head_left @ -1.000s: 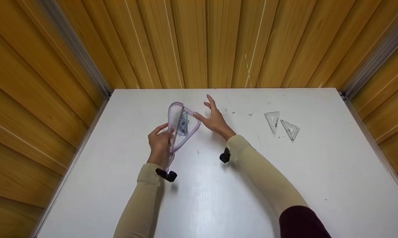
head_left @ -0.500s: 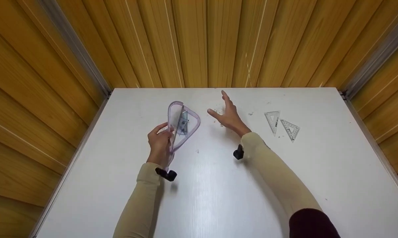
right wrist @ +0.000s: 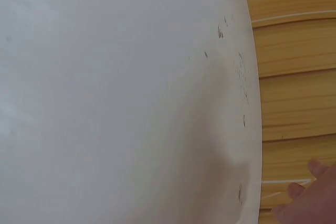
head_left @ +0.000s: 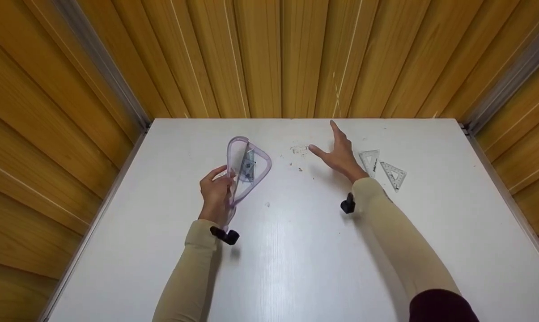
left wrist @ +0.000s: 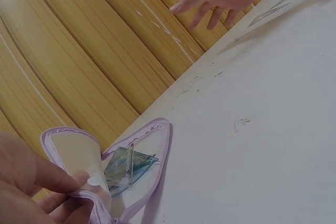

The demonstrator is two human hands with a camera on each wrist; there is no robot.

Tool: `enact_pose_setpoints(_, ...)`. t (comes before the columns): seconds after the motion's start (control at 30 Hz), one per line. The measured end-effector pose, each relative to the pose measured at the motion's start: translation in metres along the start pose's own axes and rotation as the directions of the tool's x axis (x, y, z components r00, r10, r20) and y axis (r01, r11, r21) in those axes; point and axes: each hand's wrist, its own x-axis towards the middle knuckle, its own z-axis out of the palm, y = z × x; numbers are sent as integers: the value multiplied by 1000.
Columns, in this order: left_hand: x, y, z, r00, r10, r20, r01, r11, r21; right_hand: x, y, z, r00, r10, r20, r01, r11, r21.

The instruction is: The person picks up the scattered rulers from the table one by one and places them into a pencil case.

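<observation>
A clear pouch with lilac edging (head_left: 264,176) stands spread at the left of the table, its flap pinched by my left hand (head_left: 215,190). Inside the pouch, in the left wrist view, lie clear and bluish drawing tools (left wrist: 128,166), among them a triangular one. My right hand (head_left: 341,156) is over the table with thumb and fingers spread and nothing in its grasp. Beside it lie two clear set squares: one (head_left: 370,160) is partly covered by my wrist and sleeve, the other (head_left: 393,175) shows whole to its right.
The white table (head_left: 269,268) carries small dark marks (head_left: 299,150) between the pouch and my right hand. A yellow wood-look wall (head_left: 269,58) rises at the back edge, with similar walls at both sides.
My right hand has moved away from the pouch, rightward across the table toward the set squares. My left hand and the pouch have stayed in place.
</observation>
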Motion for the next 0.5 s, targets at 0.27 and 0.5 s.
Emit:
enact_pose_setpoints(0.27, -1, 0, 0, 1000, 29, 11, -28, 999, -29, -4, 23, -25, 997, 75, -30, -76, 997, -34)
enact_pose_setpoints(0.5, -1, -1, -1, 1000, 9, 6, -9, 1000, -1, -7, 40, -40, 994, 102, -29, -104, 992, -65)
